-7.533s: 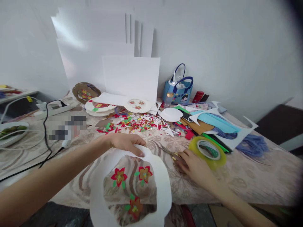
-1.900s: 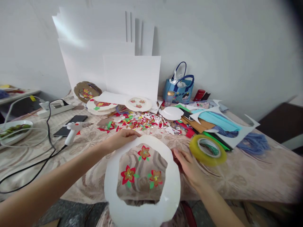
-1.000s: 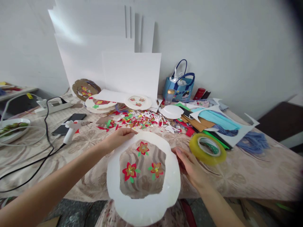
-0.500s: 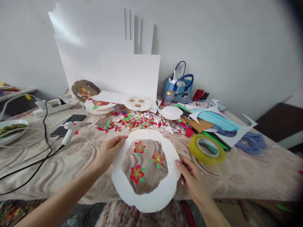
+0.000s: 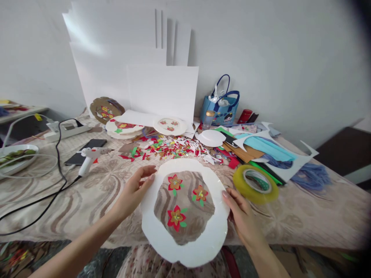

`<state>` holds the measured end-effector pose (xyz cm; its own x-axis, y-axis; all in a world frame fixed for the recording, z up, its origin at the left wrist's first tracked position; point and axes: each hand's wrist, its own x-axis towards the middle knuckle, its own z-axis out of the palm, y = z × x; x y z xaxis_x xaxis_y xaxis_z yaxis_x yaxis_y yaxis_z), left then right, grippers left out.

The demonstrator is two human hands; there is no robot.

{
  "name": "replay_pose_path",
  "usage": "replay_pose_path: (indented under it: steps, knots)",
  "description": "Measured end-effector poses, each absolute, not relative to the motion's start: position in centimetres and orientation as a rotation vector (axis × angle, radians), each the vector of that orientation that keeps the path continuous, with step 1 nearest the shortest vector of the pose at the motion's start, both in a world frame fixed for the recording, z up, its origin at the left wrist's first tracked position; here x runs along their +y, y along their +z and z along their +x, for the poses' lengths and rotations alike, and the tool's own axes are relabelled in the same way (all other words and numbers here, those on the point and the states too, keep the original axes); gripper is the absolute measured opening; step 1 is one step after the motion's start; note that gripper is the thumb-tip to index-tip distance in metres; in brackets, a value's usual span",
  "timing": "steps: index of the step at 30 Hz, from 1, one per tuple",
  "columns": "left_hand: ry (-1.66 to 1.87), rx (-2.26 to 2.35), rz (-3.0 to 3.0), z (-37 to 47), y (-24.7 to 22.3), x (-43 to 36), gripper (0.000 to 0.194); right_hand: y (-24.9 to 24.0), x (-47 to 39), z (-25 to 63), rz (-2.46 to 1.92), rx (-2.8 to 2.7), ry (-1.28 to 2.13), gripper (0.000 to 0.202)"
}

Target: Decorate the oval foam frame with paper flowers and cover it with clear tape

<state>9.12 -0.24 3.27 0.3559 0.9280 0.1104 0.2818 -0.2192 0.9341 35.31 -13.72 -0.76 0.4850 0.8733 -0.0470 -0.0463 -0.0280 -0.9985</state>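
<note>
A white scalloped ring frame [image 5: 185, 253] with a clear window is held up over the table's front edge. Three red and gold paper flowers [image 5: 176, 217] with green leaves sit in the window. My left hand [image 5: 138, 190] pinches the frame's upper left rim between thumb and fingers. On the right rim, my right hand [image 5: 239, 206] grips it with the thumb on top and the fingers partly hidden beneath.
A glue gun [image 5: 90, 158] lies by a dark phone on the left, with cables. Paper scraps [image 5: 174, 148] spread behind the frame. Yellow tape [image 5: 255, 183] lies right. Decorated plates, white boards [image 5: 162, 92] and a blue bag [image 5: 220, 110] stand behind.
The frame has shifted slightly right and down in view, and its window faces the camera more. Both hands have moved right with it, still holding on.
</note>
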Motion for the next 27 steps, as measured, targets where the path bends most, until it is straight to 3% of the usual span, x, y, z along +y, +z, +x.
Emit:
replay_pose_path:
  steps: [5,14,27]
  knots:
    - [1.124,1.075,2.030,9.9,4.3,0.4,0.035,0.4,-13.7,35.0,-1.437,-0.827,0.838,0.029]
    - [0.948,0.939,1.490,9.5,4.2,0.4,0.038,-0.3,-14.0,36.1,-1.397,-0.736,0.827,0.027]
    - [0.877,0.980,1.188,9.3,2.4,-2.0,0.032,-1.5,-14.2,35.0,-1.317,-0.543,0.833,0.030]
